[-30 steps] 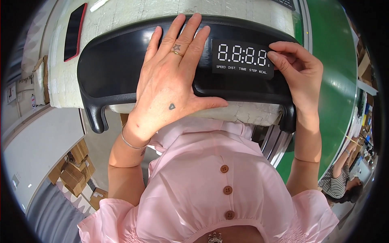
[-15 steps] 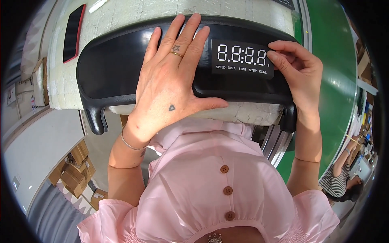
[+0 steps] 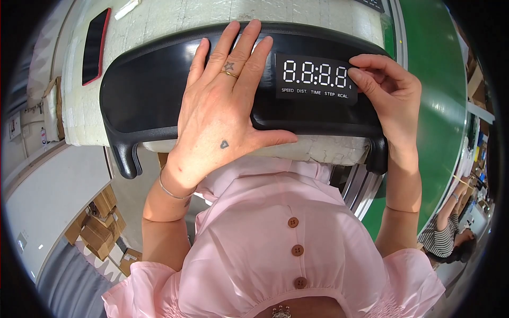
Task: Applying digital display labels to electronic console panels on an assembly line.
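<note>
A long, curved black console panel [image 3: 143,95] lies on the pale, foam-like work surface, its two short legs pointing toward me. My left hand [image 3: 217,106] rests flat on the middle of it, fingers spread and thumb stretched to the right along the near edge. Just right of that hand is a dark rectangular display label [image 3: 297,93] with white segment digits and small lettering. Its right edge is pinched between the thumb and index finger of my right hand [image 3: 384,87]. Whether the label lies fully flat on the panel I cannot tell.
A red-edged phone [image 3: 95,47] lies on the foam-like surface [image 3: 180,13] at the far left. A green surface [image 3: 429,106] runs along the right, with a co-worker in a striped sleeve [image 3: 442,238] beyond. Cardboard boxes [image 3: 98,236] stand at the lower left.
The label and panel sit almost the same; the label appears shifted very slightly left. Both hands keep their places, left flat, right pinching.
</note>
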A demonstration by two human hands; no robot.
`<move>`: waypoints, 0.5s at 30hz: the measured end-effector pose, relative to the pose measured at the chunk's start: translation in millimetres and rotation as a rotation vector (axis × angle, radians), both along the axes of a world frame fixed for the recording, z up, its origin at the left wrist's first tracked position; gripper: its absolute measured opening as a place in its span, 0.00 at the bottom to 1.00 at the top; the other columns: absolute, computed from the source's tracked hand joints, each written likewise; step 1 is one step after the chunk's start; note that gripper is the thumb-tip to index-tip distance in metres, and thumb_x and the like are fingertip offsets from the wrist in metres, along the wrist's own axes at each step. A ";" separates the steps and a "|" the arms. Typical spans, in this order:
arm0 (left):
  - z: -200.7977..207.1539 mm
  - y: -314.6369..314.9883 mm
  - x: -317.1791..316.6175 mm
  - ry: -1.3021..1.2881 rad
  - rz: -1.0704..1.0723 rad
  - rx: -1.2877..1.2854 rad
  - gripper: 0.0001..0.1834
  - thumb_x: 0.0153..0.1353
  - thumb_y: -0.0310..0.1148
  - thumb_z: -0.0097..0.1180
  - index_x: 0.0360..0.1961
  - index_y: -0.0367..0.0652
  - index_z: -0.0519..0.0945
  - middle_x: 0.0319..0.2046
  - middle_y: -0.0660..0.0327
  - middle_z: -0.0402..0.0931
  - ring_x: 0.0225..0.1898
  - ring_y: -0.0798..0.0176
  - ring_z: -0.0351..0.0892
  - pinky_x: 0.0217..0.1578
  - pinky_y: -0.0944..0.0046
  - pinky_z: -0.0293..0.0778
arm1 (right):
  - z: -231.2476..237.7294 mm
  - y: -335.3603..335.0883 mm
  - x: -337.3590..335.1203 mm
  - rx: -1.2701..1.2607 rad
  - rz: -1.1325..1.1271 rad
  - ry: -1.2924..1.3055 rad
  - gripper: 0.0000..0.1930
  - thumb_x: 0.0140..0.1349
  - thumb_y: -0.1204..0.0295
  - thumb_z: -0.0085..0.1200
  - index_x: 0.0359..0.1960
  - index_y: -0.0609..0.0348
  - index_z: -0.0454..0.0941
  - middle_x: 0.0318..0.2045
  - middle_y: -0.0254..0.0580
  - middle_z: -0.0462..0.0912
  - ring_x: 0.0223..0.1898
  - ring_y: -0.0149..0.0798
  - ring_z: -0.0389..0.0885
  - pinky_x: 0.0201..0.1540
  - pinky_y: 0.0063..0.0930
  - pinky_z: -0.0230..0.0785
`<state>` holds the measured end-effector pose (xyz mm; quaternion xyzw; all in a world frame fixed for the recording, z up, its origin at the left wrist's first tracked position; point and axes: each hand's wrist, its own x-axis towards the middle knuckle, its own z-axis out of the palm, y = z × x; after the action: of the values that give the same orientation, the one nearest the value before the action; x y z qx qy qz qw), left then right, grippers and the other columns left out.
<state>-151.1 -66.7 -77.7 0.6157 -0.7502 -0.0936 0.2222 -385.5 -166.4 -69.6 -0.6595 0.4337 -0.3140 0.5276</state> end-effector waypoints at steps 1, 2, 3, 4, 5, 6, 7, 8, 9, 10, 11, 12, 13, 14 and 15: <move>0.0 -0.1 -0.1 0.000 -0.002 -0.001 0.62 0.26 0.60 0.73 0.63 0.37 0.67 0.67 0.52 0.60 0.70 0.47 0.55 0.67 0.42 0.46 | 0.1 0.2 -0.1 0.001 0.001 -0.001 0.09 0.58 0.82 0.60 0.40 0.66 0.82 0.30 0.34 0.83 0.31 0.22 0.80 0.34 0.13 0.73; -0.1 -0.3 -0.2 0.005 -0.001 -0.002 0.62 0.26 0.60 0.73 0.63 0.37 0.67 0.67 0.52 0.60 0.70 0.47 0.54 0.67 0.42 0.46 | 0.6 0.4 -0.1 0.000 -0.001 -0.001 0.09 0.58 0.82 0.60 0.40 0.66 0.82 0.30 0.34 0.83 0.31 0.22 0.80 0.34 0.13 0.73; -0.3 -0.6 -0.3 0.010 -0.001 -0.004 0.62 0.26 0.60 0.73 0.63 0.37 0.67 0.67 0.52 0.60 0.70 0.47 0.54 0.67 0.42 0.46 | 1.0 0.5 0.2 0.002 -0.002 0.002 0.09 0.58 0.82 0.60 0.40 0.66 0.82 0.30 0.34 0.83 0.31 0.22 0.80 0.34 0.13 0.73; 0.1 -1.1 -0.7 0.010 -0.004 -0.005 0.62 0.26 0.60 0.73 0.63 0.37 0.67 0.67 0.52 0.60 0.70 0.47 0.54 0.67 0.42 0.46 | 1.2 0.4 0.4 0.003 -0.003 0.006 0.09 0.58 0.82 0.60 0.40 0.66 0.82 0.30 0.34 0.83 0.31 0.22 0.80 0.34 0.13 0.72; 0.8 -1.5 -1.2 0.010 0.001 -0.001 0.60 0.26 0.60 0.73 0.62 0.39 0.68 0.67 0.52 0.60 0.70 0.46 0.54 0.67 0.42 0.47 | 0.8 0.4 0.4 0.002 -0.006 0.006 0.09 0.58 0.82 0.60 0.40 0.66 0.82 0.30 0.34 0.83 0.31 0.22 0.80 0.34 0.13 0.72; 2.1 -1.8 -1.8 0.010 0.005 0.003 0.59 0.26 0.60 0.73 0.62 0.40 0.69 0.66 0.52 0.60 0.69 0.45 0.54 0.67 0.42 0.47 | 0.4 0.4 0.4 0.005 -0.003 -0.006 0.09 0.57 0.82 0.60 0.40 0.67 0.82 0.30 0.34 0.83 0.31 0.22 0.79 0.34 0.12 0.72; 3.1 -1.4 -2.1 0.009 0.002 0.001 0.59 0.26 0.60 0.73 0.62 0.40 0.69 0.66 0.52 0.60 0.69 0.45 0.54 0.67 0.42 0.47 | 0.4 0.3 0.4 0.008 -0.001 -0.017 0.08 0.57 0.83 0.60 0.40 0.67 0.81 0.30 0.34 0.82 0.31 0.21 0.79 0.34 0.12 0.72; 4.0 -0.4 -2.2 -0.001 -0.002 -0.001 0.56 0.26 0.60 0.73 0.59 0.42 0.72 0.66 0.52 0.61 0.69 0.44 0.54 0.66 0.42 0.48 | 1.0 0.1 0.6 0.006 -0.005 -0.018 0.08 0.57 0.83 0.60 0.40 0.67 0.81 0.30 0.34 0.82 0.31 0.21 0.79 0.34 0.12 0.72; 4.0 0.4 -2.0 -0.010 -0.007 -0.002 0.53 0.26 0.59 0.74 0.57 0.43 0.74 0.66 0.52 0.61 0.69 0.43 0.54 0.66 0.41 0.48 | 0.8 0.2 1.2 0.009 -0.005 -0.017 0.08 0.57 0.83 0.60 0.40 0.67 0.81 0.30 0.34 0.82 0.31 0.21 0.78 0.34 0.11 0.71; 4.3 0.7 -1.6 -0.011 -0.011 -0.005 0.53 0.26 0.59 0.74 0.57 0.43 0.74 0.66 0.52 0.61 0.69 0.43 0.54 0.66 0.41 0.48 | 0.8 0.3 1.8 0.012 -0.005 -0.017 0.08 0.57 0.83 0.60 0.40 0.68 0.81 0.30 0.33 0.82 0.30 0.20 0.78 0.33 0.11 0.70; 4.7 0.9 -1.2 -0.015 -0.013 0.006 0.51 0.26 0.59 0.74 0.55 0.44 0.76 0.66 0.51 0.61 0.69 0.42 0.54 0.66 0.41 0.48 | 0.8 0.3 2.4 0.009 -0.010 -0.018 0.08 0.57 0.83 0.60 0.40 0.68 0.81 0.30 0.33 0.82 0.30 0.20 0.78 0.33 0.11 0.70; 3.9 0.3 -1.2 -0.014 -0.018 0.015 0.49 0.27 0.58 0.74 0.53 0.45 0.78 0.66 0.51 0.61 0.69 0.42 0.55 0.66 0.41 0.49 | 0.5 0.5 2.2 0.008 -0.011 -0.012 0.08 0.57 0.83 0.60 0.40 0.68 0.81 0.29 0.33 0.81 0.30 0.20 0.77 0.33 0.10 0.69; 3.1 -0.3 -1.4 -0.012 -0.026 0.011 0.49 0.27 0.58 0.74 0.53 0.45 0.78 0.66 0.51 0.61 0.69 0.42 0.55 0.66 0.41 0.49 | 0.2 0.8 2.2 0.007 -0.013 -0.006 0.08 0.57 0.83 0.60 0.40 0.68 0.81 0.29 0.32 0.81 0.30 0.19 0.76 0.32 0.09 0.68; 2.4 -0.9 -1.7 -0.006 -0.025 0.014 0.48 0.27 0.58 0.74 0.52 0.44 0.78 0.66 0.51 0.61 0.69 0.42 0.55 0.66 0.41 0.49 | -0.4 1.5 2.7 0.003 -0.021 -0.004 0.08 0.57 0.83 0.60 0.40 0.68 0.81 0.29 0.32 0.81 0.30 0.19 0.76 0.32 0.09 0.68; 3.1 -1.1 -2.2 -0.002 -0.021 0.016 0.47 0.27 0.58 0.74 0.52 0.44 0.78 0.66 0.50 0.61 0.69 0.42 0.55 0.66 0.40 0.48 | -0.1 2.0 3.6 -0.002 -0.032 -0.003 0.08 0.57 0.83 0.60 0.39 0.68 0.81 0.29 0.32 0.80 0.29 0.18 0.75 0.31 0.08 0.67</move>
<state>-153.3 -67.8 -74.6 0.6097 -0.7559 -0.1014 0.2155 -381.8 -164.4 -69.7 -0.6526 0.4431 -0.3239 0.5223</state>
